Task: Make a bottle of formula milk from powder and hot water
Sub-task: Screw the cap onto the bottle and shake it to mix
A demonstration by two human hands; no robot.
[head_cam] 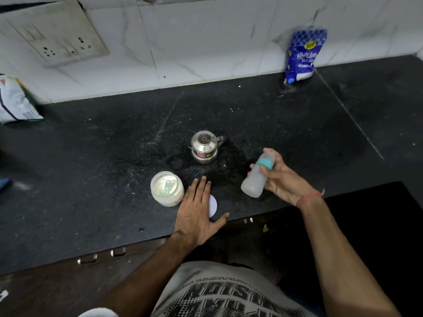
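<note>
My right hand [282, 179] has its grip wrapped around the feeding bottle [257, 177], tilted above the black worktop [91, 156], teal collar up. My left hand [196, 209] lies flat, fingers spread, over the white lid [212, 205] just beside the open powder jar [167, 188]. The steel kettle [204, 147] stands behind them.

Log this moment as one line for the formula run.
right hand: holds capped bottle, tilted | left hand: flat on white lid | powder jar: open, scoop inside | steel kettle: lidded
</note>
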